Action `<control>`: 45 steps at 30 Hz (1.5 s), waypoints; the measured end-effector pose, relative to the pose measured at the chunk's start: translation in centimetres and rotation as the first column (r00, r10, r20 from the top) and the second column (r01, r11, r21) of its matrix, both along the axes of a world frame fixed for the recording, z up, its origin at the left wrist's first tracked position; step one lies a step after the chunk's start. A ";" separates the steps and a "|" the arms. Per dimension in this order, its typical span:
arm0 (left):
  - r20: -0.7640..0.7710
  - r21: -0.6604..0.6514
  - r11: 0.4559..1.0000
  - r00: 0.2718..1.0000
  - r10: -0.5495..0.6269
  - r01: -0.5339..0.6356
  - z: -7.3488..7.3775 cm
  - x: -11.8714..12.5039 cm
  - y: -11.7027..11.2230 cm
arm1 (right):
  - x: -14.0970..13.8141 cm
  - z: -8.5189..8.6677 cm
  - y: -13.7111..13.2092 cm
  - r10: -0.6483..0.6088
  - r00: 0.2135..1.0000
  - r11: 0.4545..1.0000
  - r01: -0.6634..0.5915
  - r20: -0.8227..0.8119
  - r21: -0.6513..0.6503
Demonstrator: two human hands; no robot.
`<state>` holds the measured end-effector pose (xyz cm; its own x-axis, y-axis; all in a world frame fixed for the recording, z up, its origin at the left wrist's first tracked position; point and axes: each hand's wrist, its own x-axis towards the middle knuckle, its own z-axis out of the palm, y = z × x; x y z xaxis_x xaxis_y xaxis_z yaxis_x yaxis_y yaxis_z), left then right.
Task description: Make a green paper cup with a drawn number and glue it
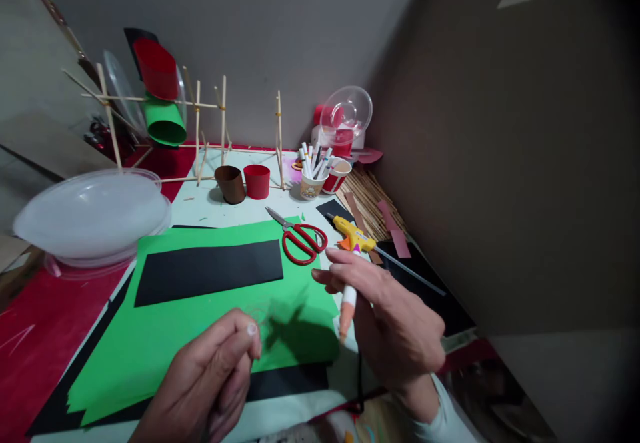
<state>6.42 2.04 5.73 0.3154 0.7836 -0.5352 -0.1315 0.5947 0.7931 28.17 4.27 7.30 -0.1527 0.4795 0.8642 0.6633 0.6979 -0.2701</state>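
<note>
My right hand (390,316) holds a marker (349,299) with a white barrel and an orange end pointing down toward me. Its fingers stretch over the right edge of a stack of green paper sheets (185,336). My left hand (215,369) is closed above the front of the stack. A small white round end shows by its thumb; what it belongs to I cannot make out. On the green sheets lie a black paper strip (210,271) and scissors (301,241) with red handles, blades pointing away. A yellow glue gun (354,233) rests just beyond my right hand.
A brown paper cup shape (230,185) and a red one (257,181) stand behind the sheets. Further back is a wooden stick frame (223,123). A cup of markers (311,188) and bundled sticks (373,199) lie right; clear plastic lids (95,213) pile up left.
</note>
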 end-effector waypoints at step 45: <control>-0.419 0.324 0.943 0.905 0.071 0.076 2.4 1.4 -1.0 | -1.0 0.5 -1.7 0.158 0.874 0.987 -0.123 0.459 -0.104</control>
